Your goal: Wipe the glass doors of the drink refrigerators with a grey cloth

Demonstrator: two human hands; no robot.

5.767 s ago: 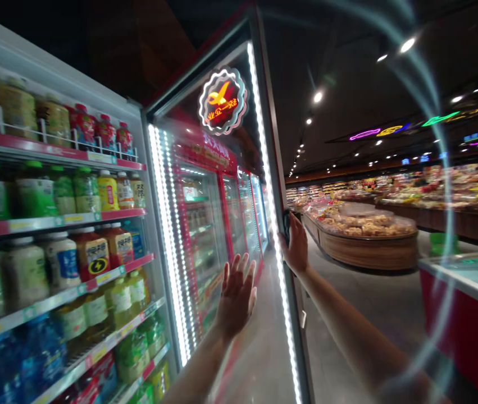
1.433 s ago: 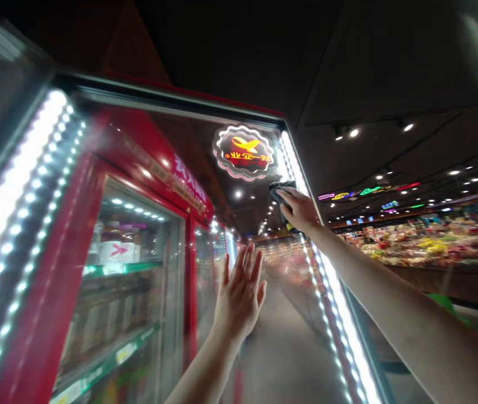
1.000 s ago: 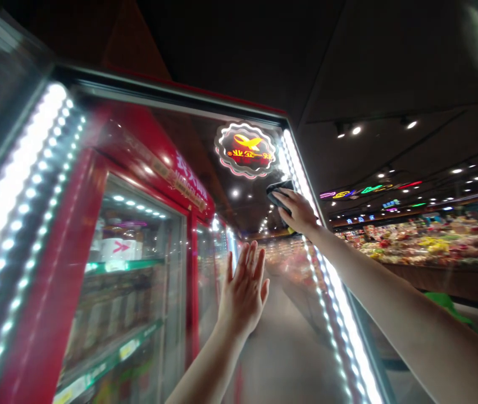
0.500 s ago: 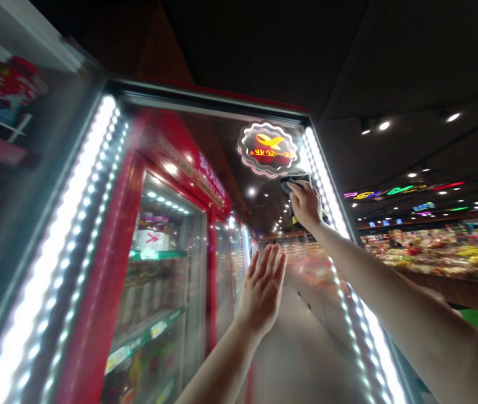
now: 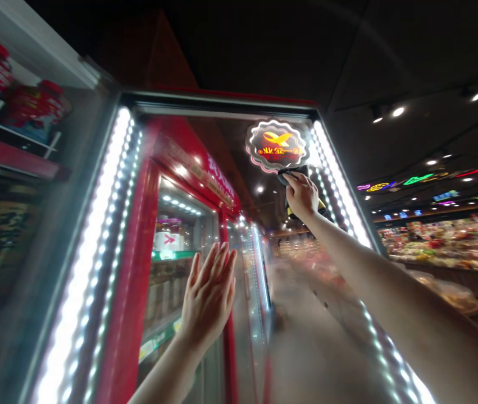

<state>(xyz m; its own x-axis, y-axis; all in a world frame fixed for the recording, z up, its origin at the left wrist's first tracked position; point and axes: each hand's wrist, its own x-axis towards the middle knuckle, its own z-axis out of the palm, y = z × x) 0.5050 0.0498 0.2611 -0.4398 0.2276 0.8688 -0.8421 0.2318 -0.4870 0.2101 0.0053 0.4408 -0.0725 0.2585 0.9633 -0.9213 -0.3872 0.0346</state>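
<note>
My right hand [image 5: 303, 195] presses a dark cloth [image 5: 303, 170] with a yellow edge against the glass door [image 5: 318, 348], just below a round, lit logo [image 5: 277, 145] near its upper right corner. Fingers bent over the cloth pin it to the pane, and part of it is hidden behind the hand. Lower and to the left, my left hand [image 5: 209, 294] is raised flat with the fingers stretched, holding nothing. It is in front of the glass; I cannot tell whether the palm touches it.
Bright LED strips [image 5: 89, 252] run down both sides of the door frame. Red jars [image 5: 39, 109] stand on shelves at left. A red drinks fridge [image 5: 217, 241] shows in the glass. Beyond the door at right are heaped goods [image 5: 445, 244], blurred.
My left hand has moved left over the pane. My right hand and the cloth have shifted slightly up and left, and the view has turned a little, showing more jars at left.
</note>
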